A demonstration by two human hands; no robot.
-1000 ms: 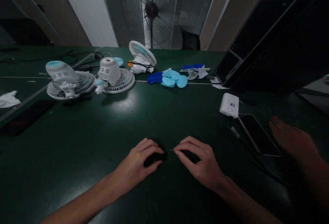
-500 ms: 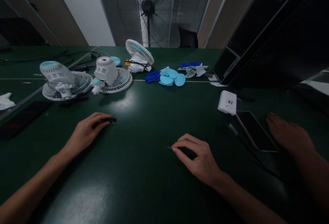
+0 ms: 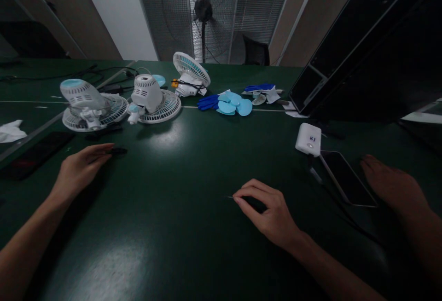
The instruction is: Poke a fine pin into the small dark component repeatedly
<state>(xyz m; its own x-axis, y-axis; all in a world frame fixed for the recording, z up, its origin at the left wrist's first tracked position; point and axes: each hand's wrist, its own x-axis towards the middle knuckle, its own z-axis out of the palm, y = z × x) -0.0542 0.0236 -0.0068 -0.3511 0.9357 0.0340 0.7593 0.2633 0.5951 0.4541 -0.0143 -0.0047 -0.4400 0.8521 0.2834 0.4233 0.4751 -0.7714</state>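
On the left side of the dark green table [image 3: 165, 199], my left hand [image 3: 81, 165] has thumb and fingers pinched at the end of a small black object [image 3: 119, 151] low over the surface. Its kind cannot be made out. Near the middle, my right hand [image 3: 267, 209] rests on its side, gripping a screwdriver [image 3: 257, 205]. Its dark handle lies inside the curled fingers, mostly hidden, and the thin metal shaft points left past the fingertips. Beyond my left hand lie two white desk fans, one fan [image 3: 84, 101] left of the other fan [image 3: 148, 98], grilles down.
Farther back are a third fan [image 3: 189, 75], light blue fan blades [image 3: 235, 104] and blue gloves [image 3: 209, 102]. A white power bank [image 3: 308, 139] with a cable and a phone [image 3: 347, 179] lie at right, beside another person's hand [image 3: 393, 181]. A large black screen [image 3: 376, 52] stands behind.
My left hand has moved left and slightly away from me, the small black object moving with it. My right hand stays nearly in place with the screwdriver. The view has shifted slightly.
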